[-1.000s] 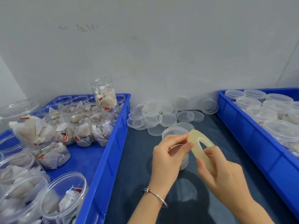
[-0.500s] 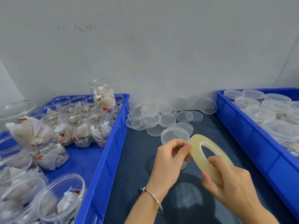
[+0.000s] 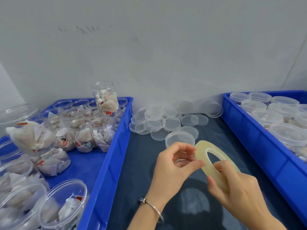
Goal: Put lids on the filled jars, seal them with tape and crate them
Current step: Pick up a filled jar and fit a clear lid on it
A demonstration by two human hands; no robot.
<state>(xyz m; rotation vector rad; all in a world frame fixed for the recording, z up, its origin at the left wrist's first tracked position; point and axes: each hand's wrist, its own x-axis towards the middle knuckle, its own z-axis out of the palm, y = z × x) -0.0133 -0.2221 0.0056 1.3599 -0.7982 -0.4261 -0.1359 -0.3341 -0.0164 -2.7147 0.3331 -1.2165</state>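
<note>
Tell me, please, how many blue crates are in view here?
2. One blue crate stands on the left with open filled jars; the other blue crate stands on the right with lidded jars. Both run off frame.

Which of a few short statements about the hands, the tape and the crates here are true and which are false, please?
1. The right hand holds the tape roll. True.
2. The left hand is pressing a lid onto a jar. False: its fingers pinch at the edge of the roll.
3. The jars in the left crate all have lids on. False: many jars there show open mouths with no lid.
4. Loose lids lie on the dark surface between the two crates. True.
5. A bracelet sits on the right wrist. False: it is on the left wrist.
6. The right crate holds lidded jars. True.
</note>
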